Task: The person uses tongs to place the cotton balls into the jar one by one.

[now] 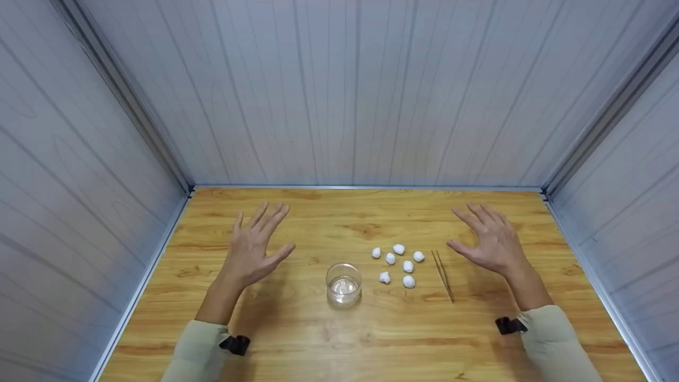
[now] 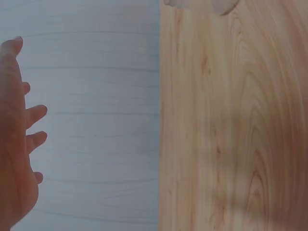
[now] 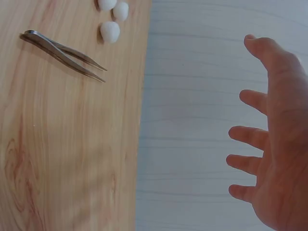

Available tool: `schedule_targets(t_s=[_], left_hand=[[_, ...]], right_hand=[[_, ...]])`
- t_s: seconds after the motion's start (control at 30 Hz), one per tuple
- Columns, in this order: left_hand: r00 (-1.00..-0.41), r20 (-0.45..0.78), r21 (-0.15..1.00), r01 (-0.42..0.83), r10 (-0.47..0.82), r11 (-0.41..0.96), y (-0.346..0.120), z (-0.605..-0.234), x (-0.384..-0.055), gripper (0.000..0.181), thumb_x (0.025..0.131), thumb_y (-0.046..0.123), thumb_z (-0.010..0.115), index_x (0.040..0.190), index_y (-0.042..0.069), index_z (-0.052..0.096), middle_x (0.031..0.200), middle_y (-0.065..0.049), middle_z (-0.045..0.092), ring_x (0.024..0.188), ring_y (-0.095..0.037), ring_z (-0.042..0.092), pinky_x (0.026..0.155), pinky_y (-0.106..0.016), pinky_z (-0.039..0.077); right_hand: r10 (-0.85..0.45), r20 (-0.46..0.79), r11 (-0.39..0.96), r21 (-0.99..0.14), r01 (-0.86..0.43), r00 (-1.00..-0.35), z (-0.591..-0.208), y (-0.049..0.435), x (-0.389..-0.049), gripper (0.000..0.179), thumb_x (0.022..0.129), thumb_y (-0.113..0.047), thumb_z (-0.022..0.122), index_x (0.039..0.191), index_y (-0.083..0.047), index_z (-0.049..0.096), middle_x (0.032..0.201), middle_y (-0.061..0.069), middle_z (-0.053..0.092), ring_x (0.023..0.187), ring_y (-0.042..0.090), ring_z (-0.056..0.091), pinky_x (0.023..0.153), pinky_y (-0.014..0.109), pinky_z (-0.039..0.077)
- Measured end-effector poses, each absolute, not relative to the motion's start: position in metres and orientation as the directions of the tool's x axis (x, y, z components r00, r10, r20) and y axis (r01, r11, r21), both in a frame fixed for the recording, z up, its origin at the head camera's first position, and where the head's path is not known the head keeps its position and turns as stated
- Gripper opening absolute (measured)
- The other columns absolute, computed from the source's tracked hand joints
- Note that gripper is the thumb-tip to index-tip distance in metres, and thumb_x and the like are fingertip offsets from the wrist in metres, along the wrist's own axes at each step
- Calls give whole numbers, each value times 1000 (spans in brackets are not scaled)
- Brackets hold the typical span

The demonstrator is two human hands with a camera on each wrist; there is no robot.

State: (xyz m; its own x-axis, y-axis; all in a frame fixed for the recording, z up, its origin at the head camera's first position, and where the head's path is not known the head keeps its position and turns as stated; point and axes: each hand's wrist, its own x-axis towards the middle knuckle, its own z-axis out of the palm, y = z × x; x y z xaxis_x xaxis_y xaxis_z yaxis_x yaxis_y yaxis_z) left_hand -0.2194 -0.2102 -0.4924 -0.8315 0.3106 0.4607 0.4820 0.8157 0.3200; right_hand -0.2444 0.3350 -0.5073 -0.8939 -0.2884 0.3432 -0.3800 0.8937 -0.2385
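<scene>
Both hands are held above the table with fingers spread and nothing in them. My left hand (image 1: 251, 255) is to the left of a clear glass cup (image 1: 344, 285); part of that cup also shows at the top of the left wrist view. On the other side, my right hand (image 1: 494, 244) is nearest to a pair of metal tweezers (image 1: 442, 277), which lie with their tips pointing away from me. Between cup and tweezers lie several white cotton balls (image 1: 408, 266), scattered loosely. The right wrist view shows the tweezers (image 3: 62, 54) with their tips apart, close to some cotton balls (image 3: 110, 32).
The wood-grain table (image 1: 329, 350) is enclosed by pale panel walls (image 1: 329, 95) at the back and both sides. Metal edging (image 1: 366, 187) runs along the table's far edge. A small black device (image 1: 235, 345) is strapped at the left wrist, another (image 1: 510, 325) at the right.
</scene>
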Motion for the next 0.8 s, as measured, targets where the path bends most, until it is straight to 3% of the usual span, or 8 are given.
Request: schedule_targets(t_s=[0.17, 0.37, 0.8], left_hand=[[-823, 479, 394, 513, 306, 763, -206, -503, -221, 81, 99, 53, 71, 169, 17, 52, 174, -14, 55, 165, -50, 45, 127, -92, 19], [-853, 443, 521, 495, 275, 695, -201, -514, -220, 86, 97, 56, 72, 171, 17, 50, 174, -15, 55, 163, -53, 46, 128, -92, 16], [-845, 447, 607, 528, 295, 593, -189, -529, -220, 95, 90, 52, 85, 171, 16, 49, 174, -16, 55, 164, -53, 44, 130, -87, 19]], right_hand=[[-278, 354, 890, -254, -378, -893, -514, 333, -242, 76, 95, -44, 83, 163, -19, 61, 168, 25, 57, 156, 57, 50, 123, 82, 38], [-275, 397, 880, -263, -395, -876, -520, 329, -238, 76, 93, -42, 85, 162, -20, 63, 162, 24, 62, 148, 55, 58, 115, 83, 44], [-252, 444, 862, -301, -408, -860, -536, 323, -236, 76, 89, -39, 90, 158, -17, 66, 154, 26, 68, 137, 56, 65, 106, 81, 51]])
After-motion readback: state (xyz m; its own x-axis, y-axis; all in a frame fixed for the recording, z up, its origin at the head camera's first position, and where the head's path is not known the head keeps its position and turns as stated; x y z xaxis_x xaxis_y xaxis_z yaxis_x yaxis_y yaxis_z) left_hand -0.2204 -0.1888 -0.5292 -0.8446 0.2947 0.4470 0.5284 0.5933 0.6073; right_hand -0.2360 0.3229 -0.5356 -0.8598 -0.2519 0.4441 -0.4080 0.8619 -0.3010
